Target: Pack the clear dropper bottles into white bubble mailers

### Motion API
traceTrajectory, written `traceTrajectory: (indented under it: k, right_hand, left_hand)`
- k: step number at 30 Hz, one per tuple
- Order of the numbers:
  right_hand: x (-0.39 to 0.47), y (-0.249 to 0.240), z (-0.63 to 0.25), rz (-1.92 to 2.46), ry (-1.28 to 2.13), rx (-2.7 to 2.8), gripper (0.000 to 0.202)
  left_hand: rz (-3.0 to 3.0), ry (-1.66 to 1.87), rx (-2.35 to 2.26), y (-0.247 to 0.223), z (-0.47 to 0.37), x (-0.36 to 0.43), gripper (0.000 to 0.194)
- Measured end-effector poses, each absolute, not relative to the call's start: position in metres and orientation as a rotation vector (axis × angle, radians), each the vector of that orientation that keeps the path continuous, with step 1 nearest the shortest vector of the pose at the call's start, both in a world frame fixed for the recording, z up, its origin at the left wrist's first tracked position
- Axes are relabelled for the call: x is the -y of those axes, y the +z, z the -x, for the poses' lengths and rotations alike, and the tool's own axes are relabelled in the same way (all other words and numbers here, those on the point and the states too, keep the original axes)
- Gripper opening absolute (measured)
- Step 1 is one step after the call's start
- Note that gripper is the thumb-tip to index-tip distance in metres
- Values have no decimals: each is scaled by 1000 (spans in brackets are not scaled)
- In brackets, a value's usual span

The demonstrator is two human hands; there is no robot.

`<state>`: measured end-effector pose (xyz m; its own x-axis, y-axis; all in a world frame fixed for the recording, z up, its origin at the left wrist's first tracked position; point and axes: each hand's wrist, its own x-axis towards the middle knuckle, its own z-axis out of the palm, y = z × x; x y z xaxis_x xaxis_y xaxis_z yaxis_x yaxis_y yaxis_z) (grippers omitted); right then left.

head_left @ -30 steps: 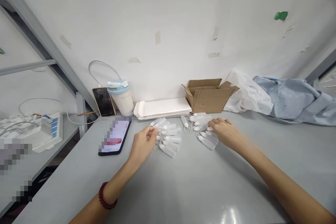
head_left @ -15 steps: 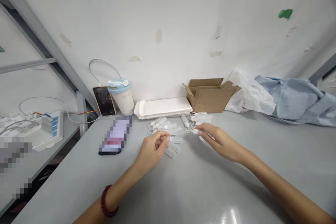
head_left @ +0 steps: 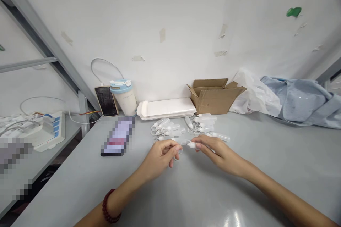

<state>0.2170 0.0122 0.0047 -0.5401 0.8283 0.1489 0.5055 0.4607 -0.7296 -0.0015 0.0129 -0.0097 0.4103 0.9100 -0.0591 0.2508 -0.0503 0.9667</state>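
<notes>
Several small clear tubes with white caps and thin cords lie in two groups, a left pile (head_left: 169, 127) and a right pile (head_left: 206, 124), on the grey table (head_left: 213, 198). My right hand (head_left: 221, 152) pinches a white-capped tube (head_left: 191, 144) between thumb and fingers, its cap end pointing left. Just left of it, my left hand (head_left: 161, 156) is closed at the fingertips, by a thin cord and a clear piece that are too small to make out. Another clear tube (head_left: 222, 137) lies beyond my right hand.
White flat boxes (head_left: 169, 108), an open cardboard box (head_left: 217, 101), a white plastic bag (head_left: 253, 95) and blue cloth (head_left: 303, 99) line the wall. A lidded cup (head_left: 125, 99), an upright phone (head_left: 106, 101) and a flat phone (head_left: 118, 136) are at left.
My right hand has moved slightly left and nearer, lifting a white-capped tube away from the right pile. My left hand has shifted a little right and nearer; the hands are closer together.
</notes>
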Motion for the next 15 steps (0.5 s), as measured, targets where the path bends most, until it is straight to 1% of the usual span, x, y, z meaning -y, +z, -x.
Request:
traceTrajectory:
  k: [5,15]
  right_hand:
    - [-10,4,-214,1085,916,2217,26]
    - [-11,3,-211,1064,925,2241,28]
  left_hand:
    - [-1459,772,-1017,-10,-1,-14,34]
    - [-1393,767,-1000,-13,-3,-14,30]
